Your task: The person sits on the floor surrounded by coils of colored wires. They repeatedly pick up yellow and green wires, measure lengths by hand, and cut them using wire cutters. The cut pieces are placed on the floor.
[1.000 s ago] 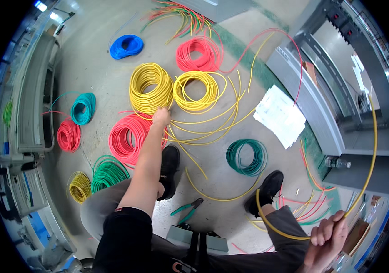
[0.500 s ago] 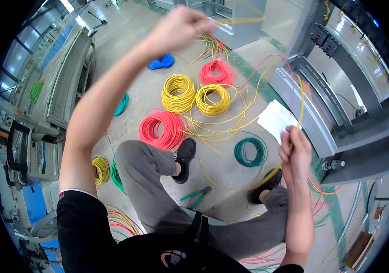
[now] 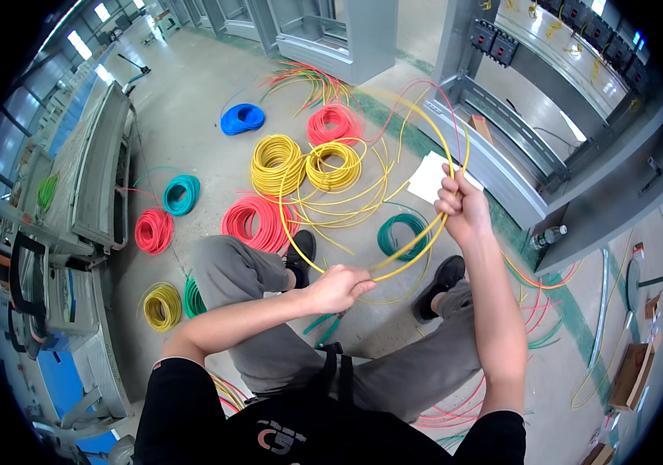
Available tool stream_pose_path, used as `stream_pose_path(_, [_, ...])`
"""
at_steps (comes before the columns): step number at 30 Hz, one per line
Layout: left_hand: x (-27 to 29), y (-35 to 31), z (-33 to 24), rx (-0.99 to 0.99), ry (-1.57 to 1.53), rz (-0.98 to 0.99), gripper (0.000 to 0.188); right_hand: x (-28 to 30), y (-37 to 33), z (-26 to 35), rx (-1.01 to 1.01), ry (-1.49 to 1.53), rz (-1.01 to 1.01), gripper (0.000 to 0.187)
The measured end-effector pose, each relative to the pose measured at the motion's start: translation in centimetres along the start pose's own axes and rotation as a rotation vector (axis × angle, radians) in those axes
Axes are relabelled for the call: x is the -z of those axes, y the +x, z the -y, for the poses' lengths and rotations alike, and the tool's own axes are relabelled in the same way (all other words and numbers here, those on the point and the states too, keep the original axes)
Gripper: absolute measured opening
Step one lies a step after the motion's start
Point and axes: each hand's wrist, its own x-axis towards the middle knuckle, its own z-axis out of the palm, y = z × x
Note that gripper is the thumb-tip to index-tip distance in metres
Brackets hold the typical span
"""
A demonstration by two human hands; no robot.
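Observation:
Yellow wire (image 3: 417, 256) bends in wide loops between my two hands, above the floor and in front of my knees. My right hand (image 3: 463, 205) is closed around several strands of it, raised on the right. Low in the middle, my left hand (image 3: 339, 288) pinches the same wire, fingers pressed together. One strand arcs up from the right hand and blurs with motion. Below my left hand lie green-handled pliers (image 3: 322, 328), partly covered by the hand and arm. White paper sheets (image 3: 427, 180) rest on the floor behind my right hand.
On the floor lie yellow coils (image 3: 276, 164), red coils (image 3: 248, 222), a dark green coil (image 3: 403, 235), a teal coil (image 3: 182, 194) and a blue coil (image 3: 242, 119). A grey metal cabinet frame (image 3: 502, 167) stands at right, near a plastic bottle (image 3: 548, 236). Loose wires spread behind.
My left hand has come down from high up to the middle near my lap, bringing yellow wire with it. My right hand has risen slightly leftward. The wire now forms loops.

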Motion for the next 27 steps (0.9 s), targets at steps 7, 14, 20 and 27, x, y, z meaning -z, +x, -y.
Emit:
stream_pose_path(7, [9.4,9.7,-0.6,0.027,-0.335,-0.567,0.050,-1.8,-1.7,-4.1,0.315,-0.697,0.099,0.033])
stream_pose_path(14, [15.1,7.7,1.8,0.146,-0.980,-1.072,0.046,-1.8,-3.2,-10.7,0.019,-1.034,0.476,0.027])
stream_pose_path(20, [16.7,9.8,3.8,0.181,-1.297,-0.983,0.042,-2.3,-4.2,-9.1,-0.121,-0.959,0.495,0.034])
stream_pose_path(27, [9.3,8.6,1.8,-0.007,-1.351,-0.428,0.041,-2.4,-1.9,-8.1,-0.155,-0.939,0.545,0.044])
